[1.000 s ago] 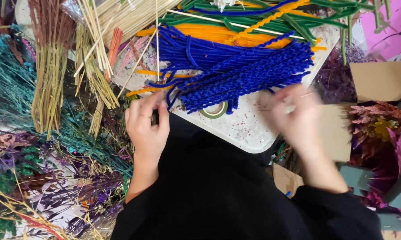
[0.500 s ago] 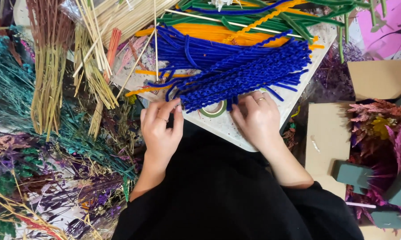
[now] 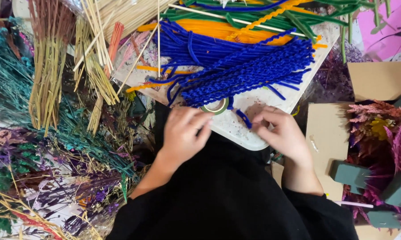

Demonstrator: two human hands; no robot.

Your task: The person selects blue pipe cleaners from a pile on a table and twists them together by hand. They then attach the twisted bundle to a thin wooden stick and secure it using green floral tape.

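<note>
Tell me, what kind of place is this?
Probably a craft table for flower arranging. Dried grasses lie in bundles, blue pipe cleaners pile on a white tray, and green foam blocks sit at the side. The left hand and right hand work at the tray.

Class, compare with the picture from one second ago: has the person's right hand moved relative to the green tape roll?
Yes. The right hand has moved inward, toward the green tape roll, and now sits just right of it at the white tray's near edge.
</note>
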